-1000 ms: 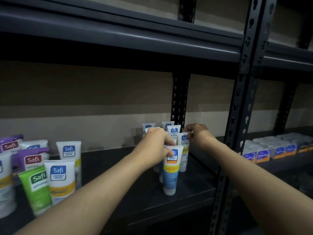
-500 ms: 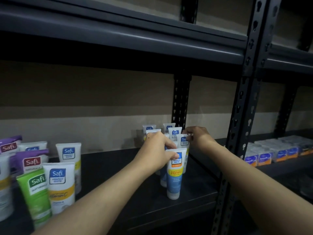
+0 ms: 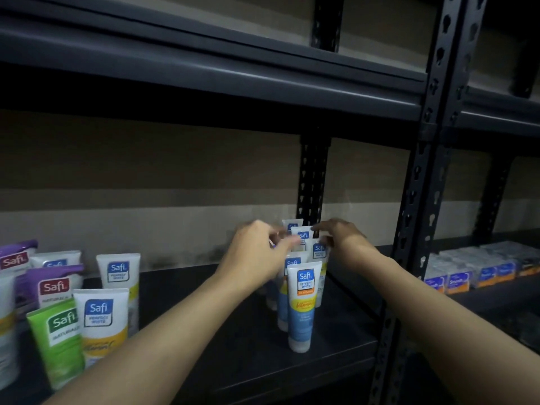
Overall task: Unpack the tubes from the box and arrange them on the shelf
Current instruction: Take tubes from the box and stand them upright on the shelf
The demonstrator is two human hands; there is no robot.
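- L hand [image 3: 257,255] & R hand [image 3: 343,238] are both at the crimped tops of the blue-white tube row [image 3: 302,235], at the R end of the shelf [image 3: 222,331].
- Fingers are motion-blurred, so can't tell if either hand pinches a tube top or only touches it.
- Front tube [image 3: 304,305] stands cap-down, clear of both hands, near the shelf edge.
- Risk, imo: tall tubes on small caps, packed close. A wrist nudge could domino the row & send the front tube over the edge.
- Other tubes [image 3: 99,317] stand well apart at L.
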